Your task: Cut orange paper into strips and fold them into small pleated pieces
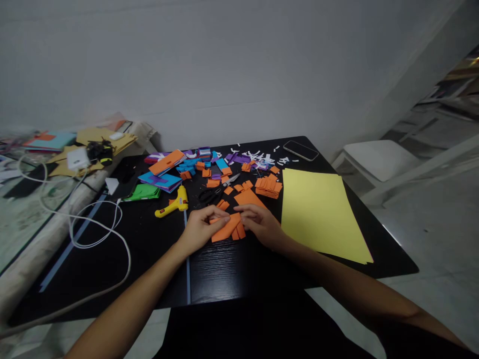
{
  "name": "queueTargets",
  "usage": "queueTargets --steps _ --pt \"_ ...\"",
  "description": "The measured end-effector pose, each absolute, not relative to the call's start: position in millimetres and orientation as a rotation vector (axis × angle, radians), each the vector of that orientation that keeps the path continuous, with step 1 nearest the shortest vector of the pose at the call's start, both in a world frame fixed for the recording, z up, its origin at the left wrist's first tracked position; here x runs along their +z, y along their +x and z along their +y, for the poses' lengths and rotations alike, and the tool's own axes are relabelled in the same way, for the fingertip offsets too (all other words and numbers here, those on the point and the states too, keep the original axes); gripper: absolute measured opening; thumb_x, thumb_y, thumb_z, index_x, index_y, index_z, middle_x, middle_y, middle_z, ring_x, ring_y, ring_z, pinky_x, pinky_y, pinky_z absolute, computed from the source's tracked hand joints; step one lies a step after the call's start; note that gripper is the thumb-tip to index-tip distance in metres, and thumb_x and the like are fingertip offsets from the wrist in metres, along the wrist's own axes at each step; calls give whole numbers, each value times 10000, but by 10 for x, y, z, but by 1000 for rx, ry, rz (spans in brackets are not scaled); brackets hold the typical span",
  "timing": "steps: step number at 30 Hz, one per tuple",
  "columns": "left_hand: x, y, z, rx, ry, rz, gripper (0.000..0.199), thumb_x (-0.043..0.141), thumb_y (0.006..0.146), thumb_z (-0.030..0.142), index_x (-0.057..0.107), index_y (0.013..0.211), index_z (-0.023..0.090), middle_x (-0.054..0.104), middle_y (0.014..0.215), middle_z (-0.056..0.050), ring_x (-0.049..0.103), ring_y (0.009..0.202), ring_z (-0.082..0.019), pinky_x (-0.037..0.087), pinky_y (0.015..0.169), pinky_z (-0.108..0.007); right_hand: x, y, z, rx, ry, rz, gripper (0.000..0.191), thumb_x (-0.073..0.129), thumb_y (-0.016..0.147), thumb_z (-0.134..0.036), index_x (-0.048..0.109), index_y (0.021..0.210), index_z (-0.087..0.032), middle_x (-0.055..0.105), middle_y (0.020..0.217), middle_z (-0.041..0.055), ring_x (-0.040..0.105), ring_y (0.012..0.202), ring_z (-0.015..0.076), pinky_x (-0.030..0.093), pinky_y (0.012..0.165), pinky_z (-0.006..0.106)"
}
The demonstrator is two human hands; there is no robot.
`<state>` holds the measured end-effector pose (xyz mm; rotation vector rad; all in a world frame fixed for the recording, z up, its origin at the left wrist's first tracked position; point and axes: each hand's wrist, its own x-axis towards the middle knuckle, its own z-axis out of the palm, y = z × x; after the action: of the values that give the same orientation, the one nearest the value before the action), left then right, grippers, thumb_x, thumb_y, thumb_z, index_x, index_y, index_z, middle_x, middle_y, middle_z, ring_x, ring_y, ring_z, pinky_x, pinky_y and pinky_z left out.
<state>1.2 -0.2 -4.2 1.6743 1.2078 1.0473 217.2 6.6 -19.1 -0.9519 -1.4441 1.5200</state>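
Both hands meet over the black table, on a folded piece of orange paper (225,229). My left hand (202,227) pinches its left end between thumb and fingers. At the right end, the fingers of my right hand (262,224) close on the paper's edge, where narrower flaps hang down. Just behind the right hand lies a flat orange sheet (249,199), partly covered by the fingers. Black-handled scissors (211,193) rest behind the left hand, blades slightly apart. Left of them lies a yellow glue gun (174,203).
Yellow sheets (318,214) are stacked at right, and a phone (300,150) lies at the back corner. Orange folded pieces (268,186) and white scraps (262,158) cover the back. A white cable (129,259) crosses the left side. A white stool (376,158) stands right.
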Motion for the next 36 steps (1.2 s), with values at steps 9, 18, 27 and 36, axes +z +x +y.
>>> queueTargets --steps 9,18,27,36 --pt "45 7 -8 1137 1631 1122 437 489 1025 524 714 1002 149 719 822 -52 665 724 -160 526 689 -276 -281 2163 99 1520 -918 -1381 281 742 786 -267 738 1064 -222 783 1011 54 760 942 209 604 899 377" --pt "94 23 -77 1054 2066 1053 153 683 925 274 700 1036 172 637 822 -16 595 728 -146 494 713 -281 -267 2173 122 1436 -875 -1374 218 657 772 -172 723 975 -217 764 1012 41 743 977 190 596 918 348" --pt "129 33 -135 848 2305 773 302 615 912 107 709 1175 221 576 986 -56 590 896 -173 511 799 -314 -305 2173 126 1360 -942 -1448 131 644 779 -181 645 907 -210 708 859 11 713 820 163 575 751 286" --pt "100 72 -137 749 2338 745 216 670 886 131 743 1072 211 564 976 -52 585 916 -184 517 815 -321 -364 2159 139 1407 -978 -1435 166 645 749 -146 651 899 -217 725 884 9 723 838 168 588 782 293"
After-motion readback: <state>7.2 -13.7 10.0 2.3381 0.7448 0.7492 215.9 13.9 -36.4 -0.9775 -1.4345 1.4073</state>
